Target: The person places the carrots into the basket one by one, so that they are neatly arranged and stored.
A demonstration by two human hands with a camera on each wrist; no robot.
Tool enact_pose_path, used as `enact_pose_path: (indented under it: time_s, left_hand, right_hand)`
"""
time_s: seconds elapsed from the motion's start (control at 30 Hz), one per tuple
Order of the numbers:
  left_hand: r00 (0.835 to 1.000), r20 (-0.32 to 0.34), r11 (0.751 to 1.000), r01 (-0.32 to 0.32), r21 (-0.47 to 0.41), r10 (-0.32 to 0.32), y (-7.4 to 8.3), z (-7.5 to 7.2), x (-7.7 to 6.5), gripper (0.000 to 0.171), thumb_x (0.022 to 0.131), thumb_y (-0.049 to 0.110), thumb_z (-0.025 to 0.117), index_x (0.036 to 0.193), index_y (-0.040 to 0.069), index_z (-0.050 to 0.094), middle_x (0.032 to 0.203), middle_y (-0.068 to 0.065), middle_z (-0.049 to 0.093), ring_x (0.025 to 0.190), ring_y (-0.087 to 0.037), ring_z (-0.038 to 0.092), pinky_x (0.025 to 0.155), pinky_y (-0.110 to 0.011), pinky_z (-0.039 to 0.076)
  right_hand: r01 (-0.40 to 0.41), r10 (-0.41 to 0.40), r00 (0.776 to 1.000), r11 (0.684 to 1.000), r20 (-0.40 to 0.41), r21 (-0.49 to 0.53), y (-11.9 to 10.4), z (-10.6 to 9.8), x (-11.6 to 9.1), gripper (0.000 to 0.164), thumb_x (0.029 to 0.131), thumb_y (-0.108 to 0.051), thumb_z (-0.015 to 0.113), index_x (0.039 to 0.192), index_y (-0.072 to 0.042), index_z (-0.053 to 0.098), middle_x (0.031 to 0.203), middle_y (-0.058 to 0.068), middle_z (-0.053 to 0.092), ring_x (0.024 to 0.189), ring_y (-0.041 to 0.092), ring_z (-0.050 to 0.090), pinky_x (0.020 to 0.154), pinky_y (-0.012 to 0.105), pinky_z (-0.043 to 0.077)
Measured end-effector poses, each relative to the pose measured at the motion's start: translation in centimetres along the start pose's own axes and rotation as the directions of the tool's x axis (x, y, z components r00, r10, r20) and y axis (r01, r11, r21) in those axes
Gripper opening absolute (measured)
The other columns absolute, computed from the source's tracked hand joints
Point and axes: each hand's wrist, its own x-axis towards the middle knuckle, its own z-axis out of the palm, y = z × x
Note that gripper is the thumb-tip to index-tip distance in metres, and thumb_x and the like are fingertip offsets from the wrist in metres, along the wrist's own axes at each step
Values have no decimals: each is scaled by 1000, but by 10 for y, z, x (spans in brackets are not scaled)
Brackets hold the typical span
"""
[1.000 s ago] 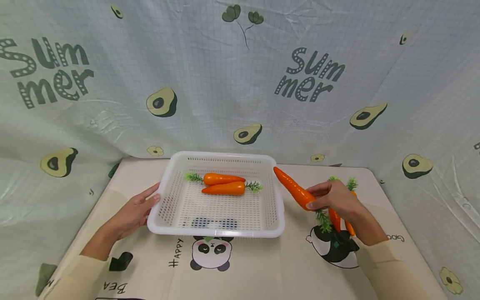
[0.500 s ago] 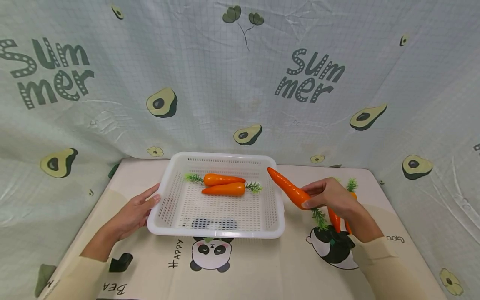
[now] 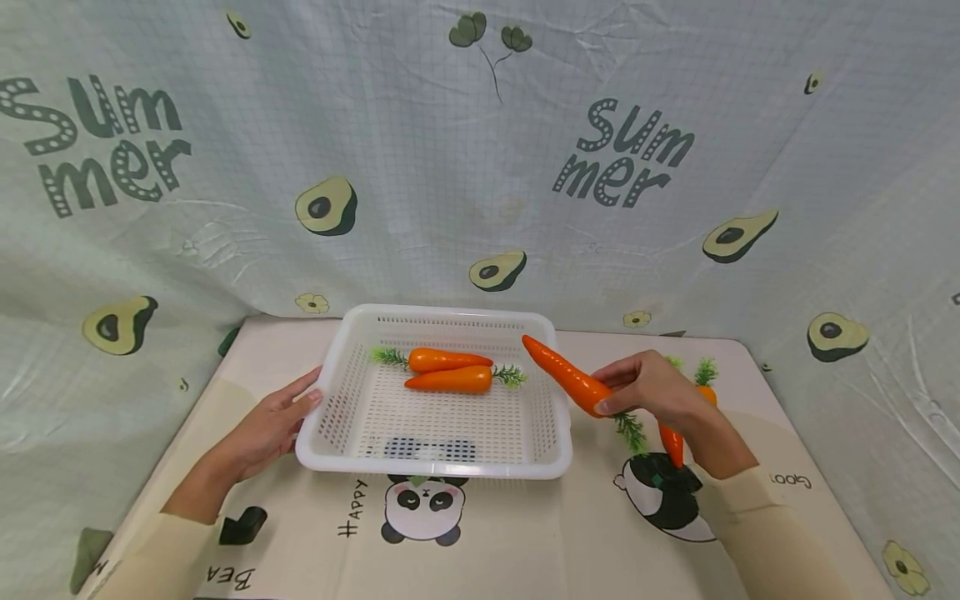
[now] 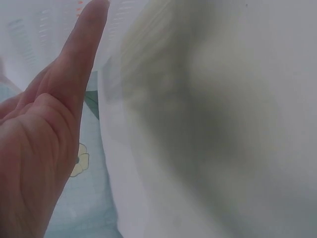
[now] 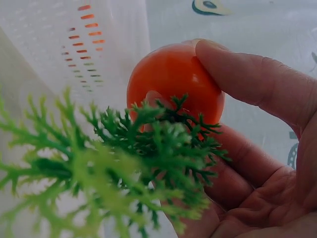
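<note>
One carrot (image 3: pixel 562 372) pinched in right grip (image 3: pixel 654 392), left grip (image 3: pixel 272 427) holding white basket (image 3: pixel 427 468)

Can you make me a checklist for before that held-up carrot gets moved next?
If it's going into the basket, perhaps check:
1. Right grip pinching the held carrot near its leafy end: ok.
2. Whole carrot over the basket: not ok; in the head view, its leaves are outside the right rim.
3. Room inside: ok, bare floor in front of the two carrots.
4. Basket steadied: left grip touches its left side; how firmly, cannot tell.
5. Carrot high enough above the rim: cannot tell.
</note>
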Motion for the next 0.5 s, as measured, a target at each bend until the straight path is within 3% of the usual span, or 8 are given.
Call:
enact_pose_path:
  time_s: [0.5]
  left_hand:
    - [1000, 3, 1000, 1, -1, -1, 1, 0, 0, 72, 112, 39, 46, 169, 22, 6, 163, -32, 34, 124, -33, 64, 89, -47, 62]
  right_hand:
    - [37, -37, 999, 999, 24, -7, -8, 7, 6, 50, 79, -10, 87, 125, 5, 72, 118, 19, 75, 95, 25, 70, 84, 36, 61]
